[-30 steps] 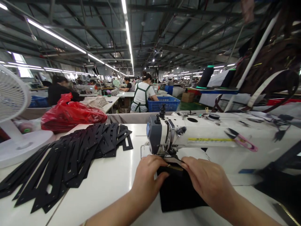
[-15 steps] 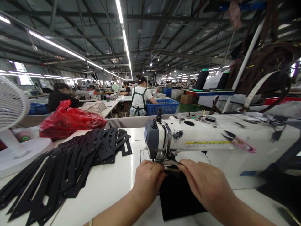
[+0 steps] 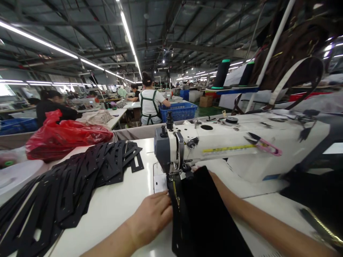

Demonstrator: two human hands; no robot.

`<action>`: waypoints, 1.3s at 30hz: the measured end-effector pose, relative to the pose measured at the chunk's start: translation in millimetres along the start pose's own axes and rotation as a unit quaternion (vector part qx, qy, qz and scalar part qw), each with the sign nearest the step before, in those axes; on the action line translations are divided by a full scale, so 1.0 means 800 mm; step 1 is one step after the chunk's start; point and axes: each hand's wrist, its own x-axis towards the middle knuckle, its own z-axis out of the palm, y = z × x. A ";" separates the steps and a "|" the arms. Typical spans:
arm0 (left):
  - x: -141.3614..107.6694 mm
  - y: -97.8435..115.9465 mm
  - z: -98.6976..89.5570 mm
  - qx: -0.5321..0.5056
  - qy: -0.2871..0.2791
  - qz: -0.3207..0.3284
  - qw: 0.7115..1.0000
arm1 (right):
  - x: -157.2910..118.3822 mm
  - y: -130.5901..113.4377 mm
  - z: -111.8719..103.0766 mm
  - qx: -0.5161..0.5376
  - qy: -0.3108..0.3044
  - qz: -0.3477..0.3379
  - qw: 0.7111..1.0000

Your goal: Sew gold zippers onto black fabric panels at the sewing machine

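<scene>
A black fabric piece (image 3: 209,217) lies under the head of a white sewing machine (image 3: 171,153). Along its left side runs a black strip with a gold-toothed zipper (image 3: 177,200), stretching from the presser foot toward me. My left hand (image 3: 152,217) is closed at the strip's left edge, fingertips against it just in front of the needle plate (image 3: 160,182). Behind the fabric's raised far edge is my right hand (image 3: 214,178), mostly covered by it. Only a bit of its fingers shows beside the needle area, so its grip is hidden.
Overlapping black slotted strips (image 3: 88,175) spread over the left of the table, before a red plastic bag (image 3: 66,135). Pink-handled snips (image 3: 268,145) rest on the machine arm. Black thread cones (image 3: 222,75) stand behind. A co-worker (image 3: 148,101) sits ahead beside a blue basket (image 3: 178,111).
Both hands were together at the presser foot. The left has come down and left to the strip's edge; the right has gone behind the fabric, which now shows its zippered strip lengthwise. The view has shifted.
</scene>
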 end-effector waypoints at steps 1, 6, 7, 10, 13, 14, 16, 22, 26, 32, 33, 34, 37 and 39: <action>-0.005 0.003 0.001 0.001 -0.025 0.012 1.000 | 0.004 0.020 -0.007 0.024 0.003 0.021 0.999; -0.016 0.003 0.007 -0.057 -0.022 -0.075 0.995 | 0.009 0.051 -0.012 0.137 -0.012 0.135 0.981; -0.015 0.001 0.009 -0.064 -0.013 -0.101 0.993 | 0.009 0.049 -0.010 0.152 -0.016 0.153 0.976; -0.007 -0.005 0.017 -0.048 -0.022 -0.144 0.988 | 0.008 0.043 -0.007 0.188 -0.039 0.189 0.963; 0.002 -0.008 0.026 -0.017 -0.055 -0.156 0.986 | 0.008 0.043 -0.006 0.208 -0.063 0.203 0.955; 0.004 -0.008 0.028 -0.006 -0.063 -0.160 0.985 | 0.008 0.044 -0.005 0.213 -0.067 0.204 0.953; 0.006 -0.007 0.031 0.014 -0.075 -0.167 0.983 | 0.009 0.046 -0.005 0.220 -0.069 0.204 0.951; 0.004 -0.005 0.037 0.023 -0.045 -0.160 0.986 | 0.010 0.051 -0.019 0.186 -0.027 0.213 0.959; 0.000 -0.012 0.044 0.026 -0.010 -0.139 0.990 | 0.006 0.036 -0.032 0.120 -0.019 0.233 0.965; -0.002 -0.018 0.049 0.031 -0.005 -0.151 0.988 | 0.017 0.022 -0.024 -0.053 -0.052 0.161 0.984; -0.002 -0.018 0.049 0.034 -0.010 -0.152 0.988 | 0.019 0.027 -0.020 -0.082 -0.041 0.143 0.985; -0.001 -0.017 0.048 0.038 -0.005 -0.150 0.988 | 0.020 0.032 -0.017 -0.108 -0.031 0.127 0.985; 0.002 -0.014 0.043 0.041 0.002 -0.163 0.986 | 0.018 0.039 -0.009 -0.146 -0.023 0.102 0.984; 0.003 -0.011 0.041 0.035 0.002 -0.178 0.983 | 0.015 0.031 -0.007 -0.181 -0.003 0.070 0.981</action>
